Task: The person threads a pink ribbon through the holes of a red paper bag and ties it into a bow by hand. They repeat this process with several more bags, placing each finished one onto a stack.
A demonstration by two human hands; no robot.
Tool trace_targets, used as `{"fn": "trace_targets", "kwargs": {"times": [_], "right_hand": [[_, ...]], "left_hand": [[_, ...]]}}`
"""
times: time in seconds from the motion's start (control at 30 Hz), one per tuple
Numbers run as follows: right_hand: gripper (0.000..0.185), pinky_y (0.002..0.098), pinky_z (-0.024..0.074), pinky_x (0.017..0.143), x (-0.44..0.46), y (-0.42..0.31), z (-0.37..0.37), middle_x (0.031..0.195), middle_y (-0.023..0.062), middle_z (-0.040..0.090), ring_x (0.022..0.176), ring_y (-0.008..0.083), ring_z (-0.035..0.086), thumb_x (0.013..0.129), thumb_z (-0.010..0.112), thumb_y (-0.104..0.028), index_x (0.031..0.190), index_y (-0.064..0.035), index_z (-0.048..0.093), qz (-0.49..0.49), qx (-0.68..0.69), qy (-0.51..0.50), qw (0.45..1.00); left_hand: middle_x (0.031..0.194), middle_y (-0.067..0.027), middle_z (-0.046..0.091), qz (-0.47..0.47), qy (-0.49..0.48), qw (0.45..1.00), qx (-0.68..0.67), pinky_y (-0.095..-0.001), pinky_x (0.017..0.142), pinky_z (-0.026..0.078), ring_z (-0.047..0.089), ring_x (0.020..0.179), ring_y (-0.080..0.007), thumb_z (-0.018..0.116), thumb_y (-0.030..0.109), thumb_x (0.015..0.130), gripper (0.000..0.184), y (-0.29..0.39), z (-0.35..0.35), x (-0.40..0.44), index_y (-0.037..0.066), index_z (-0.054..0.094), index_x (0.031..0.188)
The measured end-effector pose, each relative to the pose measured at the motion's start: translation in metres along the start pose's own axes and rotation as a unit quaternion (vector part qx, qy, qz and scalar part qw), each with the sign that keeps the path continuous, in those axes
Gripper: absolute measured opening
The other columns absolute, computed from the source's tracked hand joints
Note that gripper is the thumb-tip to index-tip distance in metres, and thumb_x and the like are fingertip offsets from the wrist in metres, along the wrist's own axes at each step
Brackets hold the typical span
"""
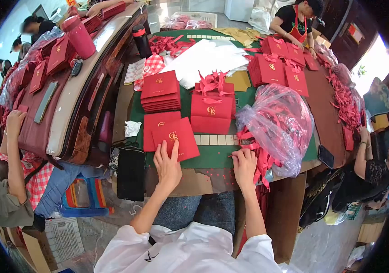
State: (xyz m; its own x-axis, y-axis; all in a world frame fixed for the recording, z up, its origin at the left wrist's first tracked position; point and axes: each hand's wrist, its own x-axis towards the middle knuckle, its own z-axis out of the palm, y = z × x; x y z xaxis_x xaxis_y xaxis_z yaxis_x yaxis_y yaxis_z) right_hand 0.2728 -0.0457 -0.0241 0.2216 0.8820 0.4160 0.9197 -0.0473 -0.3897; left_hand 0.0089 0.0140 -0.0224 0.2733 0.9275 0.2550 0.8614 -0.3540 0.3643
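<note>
My left hand (168, 166) lies with fingers stretched out over the lower edge of a flat red paper bag (182, 140) with a gold emblem. This bag overlaps another red bag (149, 129). Near the table's front edge, my right hand (245, 166) has its fingertips pressed together beside loose red ribbons (263, 159); what they hold, if anything, is too small to make out. The ribbons spill from a clear plastic bag (281, 123). Beyond my hands stand a stack of red bags (160, 98) and a pile of red bags with ribbon handles (211, 113).
White sheets (203, 59) and a black bottle (141, 41) lie farther back. A phone (325, 156) rests at the right edge, a crumpled tissue (132, 128) at left. A co-worker (296, 25) handles red bags across the table; others sit at both sides.
</note>
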Motion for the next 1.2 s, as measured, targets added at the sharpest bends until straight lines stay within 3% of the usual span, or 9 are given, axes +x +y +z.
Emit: {"fn": "trace_targets", "kwargs": {"times": [0.23,0.33,0.47,0.6,0.7,0.77,0.83,1.03,1.2], "right_hand": [[0.012,0.0432,0.0419,0.081,-0.007,-0.014,-0.007,0.099,0.0080,0.058,0.099,0.0298,0.054,0.083,0.070,-0.010,0.094,-0.0094,0.064,0.001,0.022,0.049,0.999],[0.014,0.0435,0.0421,0.082,-0.011,-0.029,-0.014,0.098,0.0089,0.059,0.099,0.0304,0.054,0.082,0.071,-0.007,0.094,-0.0084,0.064,-0.006,0.037,0.056,0.998],[0.014,0.0440,0.0422,0.082,-0.015,-0.046,-0.019,0.097,0.0088,0.060,0.098,0.0306,0.054,0.082,0.070,-0.008,0.093,-0.0085,0.064,-0.012,0.073,0.032,0.997],[0.013,0.0423,0.0413,0.079,-0.018,-0.047,-0.016,0.090,0.0073,0.061,0.094,0.0292,0.055,0.082,0.069,-0.010,0.094,-0.0096,0.063,-0.006,0.076,-0.010,0.997],[0.014,0.0410,0.0407,0.076,-0.018,-0.048,-0.014,0.086,0.0062,0.062,0.091,0.0281,0.056,0.081,0.070,-0.010,0.093,-0.0099,0.062,-0.012,0.084,-0.018,0.996],[0.016,0.0409,0.0412,0.076,-0.019,-0.048,-0.012,0.087,0.0068,0.062,0.090,0.0283,0.056,0.080,0.070,-0.010,0.094,-0.0097,0.063,-0.014,0.075,-0.024,0.997],[0.016,0.0412,0.0417,0.075,-0.016,-0.051,-0.011,0.087,0.0068,0.062,0.090,0.0285,0.056,0.079,0.071,-0.010,0.094,-0.0095,0.063,-0.011,0.084,-0.018,0.996],[0.015,0.0386,0.0467,0.074,-0.015,-0.069,-0.015,0.085,0.0072,0.065,0.083,0.0269,0.059,0.078,0.072,-0.004,0.091,-0.0056,0.065,0.015,0.124,-0.015,0.992],[0.012,0.0369,0.0491,0.068,-0.022,-0.084,-0.016,0.077,0.0076,0.065,0.073,0.0249,0.060,0.080,0.073,-0.006,0.089,-0.0041,0.065,0.045,0.189,-0.025,0.981]], "left_hand": [[0.151,-0.0260,0.028,-0.015,0.028,0.999,0.028,-0.0582,0.111,0.025,0.028,0.137,-0.0462,0.056,-0.001,0.083,0.070,0.019,-0.008,-0.048,0.013,0.040,0.149],[0.149,-0.0246,0.034,0.052,-0.013,0.998,0.032,-0.0574,0.110,0.028,0.032,0.136,-0.0433,0.055,0.007,0.087,0.062,0.033,-0.004,-0.083,0.016,0.045,0.147],[0.148,-0.0213,0.037,0.123,-0.061,0.990,-0.011,-0.0569,0.109,0.028,0.034,0.135,-0.0415,0.059,0.007,0.084,0.065,0.051,0.006,-0.099,0.017,0.046,0.146],[0.143,-0.0223,0.039,0.120,-0.118,0.982,-0.086,-0.0558,0.109,0.028,0.034,0.134,-0.0419,0.065,0.009,0.072,0.071,0.064,-0.005,-0.085,0.011,0.049,0.141],[0.139,-0.0228,0.042,0.113,-0.117,0.973,-0.166,-0.0547,0.110,0.028,0.036,0.132,-0.0418,0.066,0.012,0.071,0.069,0.066,-0.011,-0.060,0.007,0.050,0.138],[0.136,-0.0226,0.043,0.122,-0.096,0.972,-0.175,-0.0531,0.108,0.030,0.037,0.129,-0.0418,0.066,0.015,0.074,0.064,0.066,-0.012,-0.037,0.004,0.051,0.135],[0.131,-0.0217,0.046,0.099,-0.013,0.986,-0.133,-0.0510,0.102,0.033,0.041,0.124,-0.0395,0.068,0.019,0.078,0.061,0.065,-0.004,-0.014,0.002,0.051,0.134],[0.114,-0.0141,0.053,0.123,-0.029,0.985,-0.116,-0.0460,0.092,0.035,0.046,0.110,-0.0329,0.078,0.022,0.072,0.060,0.050,0.021,0.012,0.005,0.057,0.126],[0.110,-0.0099,0.055,0.114,-0.026,0.984,-0.134,-0.0440,0.092,0.035,0.048,0.109,-0.0302,0.079,0.018,0.069,0.052,0.052,0.014,0.017,0.008,0.062,0.116]]}}
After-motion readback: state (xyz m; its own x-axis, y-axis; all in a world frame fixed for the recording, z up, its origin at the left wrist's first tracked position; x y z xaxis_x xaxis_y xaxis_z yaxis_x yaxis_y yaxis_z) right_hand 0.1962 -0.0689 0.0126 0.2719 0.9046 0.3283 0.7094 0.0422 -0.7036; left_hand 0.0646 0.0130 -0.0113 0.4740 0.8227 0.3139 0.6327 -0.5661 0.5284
